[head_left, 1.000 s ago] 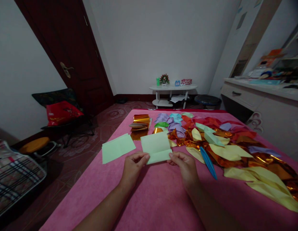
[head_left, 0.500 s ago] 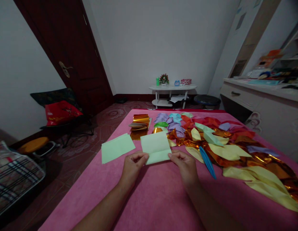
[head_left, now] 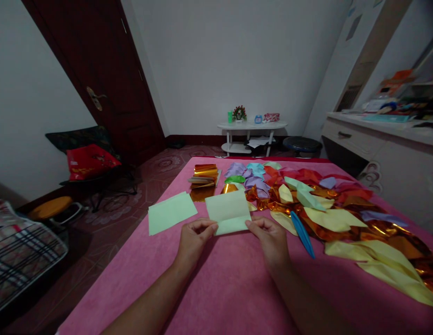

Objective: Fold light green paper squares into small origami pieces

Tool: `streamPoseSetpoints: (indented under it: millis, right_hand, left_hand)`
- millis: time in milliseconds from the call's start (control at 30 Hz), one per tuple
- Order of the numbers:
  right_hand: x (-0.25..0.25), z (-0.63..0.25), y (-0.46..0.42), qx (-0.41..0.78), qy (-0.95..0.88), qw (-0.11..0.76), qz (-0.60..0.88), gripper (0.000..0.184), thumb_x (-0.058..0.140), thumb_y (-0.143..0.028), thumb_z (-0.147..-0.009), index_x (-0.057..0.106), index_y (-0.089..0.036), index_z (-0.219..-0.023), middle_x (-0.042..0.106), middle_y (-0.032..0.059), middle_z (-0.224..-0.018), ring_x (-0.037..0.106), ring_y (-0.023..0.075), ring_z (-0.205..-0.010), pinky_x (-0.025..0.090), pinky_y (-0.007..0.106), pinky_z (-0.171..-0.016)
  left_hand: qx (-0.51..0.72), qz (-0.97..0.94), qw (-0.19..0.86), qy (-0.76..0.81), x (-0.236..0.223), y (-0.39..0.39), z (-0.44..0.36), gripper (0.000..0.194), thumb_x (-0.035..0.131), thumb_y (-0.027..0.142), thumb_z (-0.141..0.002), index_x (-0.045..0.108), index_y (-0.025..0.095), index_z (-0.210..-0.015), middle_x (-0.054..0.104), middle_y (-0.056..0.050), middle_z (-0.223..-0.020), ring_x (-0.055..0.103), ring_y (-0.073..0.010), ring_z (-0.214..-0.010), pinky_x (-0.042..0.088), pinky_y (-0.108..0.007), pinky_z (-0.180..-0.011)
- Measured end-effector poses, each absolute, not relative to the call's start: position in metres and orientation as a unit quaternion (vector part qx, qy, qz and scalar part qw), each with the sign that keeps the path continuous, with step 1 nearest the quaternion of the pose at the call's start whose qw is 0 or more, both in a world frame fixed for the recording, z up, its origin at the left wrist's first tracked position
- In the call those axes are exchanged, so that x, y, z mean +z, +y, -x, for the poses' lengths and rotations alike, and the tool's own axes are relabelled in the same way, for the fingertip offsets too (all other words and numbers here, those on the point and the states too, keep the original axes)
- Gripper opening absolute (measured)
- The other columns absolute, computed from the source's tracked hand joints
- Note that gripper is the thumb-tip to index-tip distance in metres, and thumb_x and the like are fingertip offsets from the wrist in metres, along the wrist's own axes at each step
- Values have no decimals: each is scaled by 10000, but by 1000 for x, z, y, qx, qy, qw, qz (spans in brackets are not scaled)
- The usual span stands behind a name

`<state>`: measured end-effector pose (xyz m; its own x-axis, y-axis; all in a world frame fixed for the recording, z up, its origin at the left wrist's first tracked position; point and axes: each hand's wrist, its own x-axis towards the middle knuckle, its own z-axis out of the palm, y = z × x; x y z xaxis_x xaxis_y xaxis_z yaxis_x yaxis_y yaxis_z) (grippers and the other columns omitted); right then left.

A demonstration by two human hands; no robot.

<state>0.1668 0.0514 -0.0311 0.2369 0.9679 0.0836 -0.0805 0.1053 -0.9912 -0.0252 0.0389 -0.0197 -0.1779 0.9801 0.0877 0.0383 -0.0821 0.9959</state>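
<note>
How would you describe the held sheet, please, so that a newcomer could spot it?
Start with the pink-covered table and look between the left hand and right hand. Their fingers pinch the near part of a pale green sheet. A crease runs across it, unlike the flat green sheets to its left.

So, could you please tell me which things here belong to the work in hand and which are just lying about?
Likely in the work:
creased green sheet, between left hand and right hand
loose green sheets
gold sheets
coloured paper pieces
blue pointed item, perhaps

Seemingly just lying about:
red bag
orange-topped stool
small plant
</note>
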Motion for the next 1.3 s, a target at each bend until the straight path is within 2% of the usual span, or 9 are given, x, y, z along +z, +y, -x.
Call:
streamPoseSetpoints:
  millis: [567,733,900,1133,1300]
  right_hand:
    - [-32,-165,51,406,-450,589,534,230,720,-345,-655,619,-173,-540,695,38,-750,619,189,-730,456,273,-673]
    - [-32,-165,51,401,-454,588,536,232,724,-338,-651,615,-171,-534,694,38,-732,623,186,-704,463,270,-659]
    - [-38,-165,52,377,-469,575,554,221,714,-338,-657,622,-170,-546,693,41,-707,615,180,-662,463,265,-620]
    - [-41,-164,52,308,-530,526,589,228,690,-324,-617,547,-209,-482,631,-5,-535,574,164,-557,425,250,-539]
    - [-39,-162,52,243,-586,452,626,98,631,-264,-627,560,-229,-570,602,-29,-517,548,147,-506,371,236,-496]
  left_hand:
    - [547,-457,423,559,-22,40,25,113,747,242,-608,730,132,-625,679,-26,-602,566,-111,-552,421,-194,-541]
    - [537,-449,427,572,-25,41,26,136,748,245,-597,710,119,-630,659,-20,-567,540,-96,-510,395,-185,-507]
    - [544,-449,415,574,-30,43,27,131,733,214,-584,639,124,-595,567,28,-475,451,-64,-434,324,-169,-447]
    - [530,-492,378,578,-31,44,31,102,681,164,-585,598,133,-634,526,47,-522,460,-62,-452,339,-161,-447]
    - [487,-550,318,599,-36,43,34,131,641,160,-604,617,148,-732,567,34,-593,518,-90,-503,387,-181,-479]
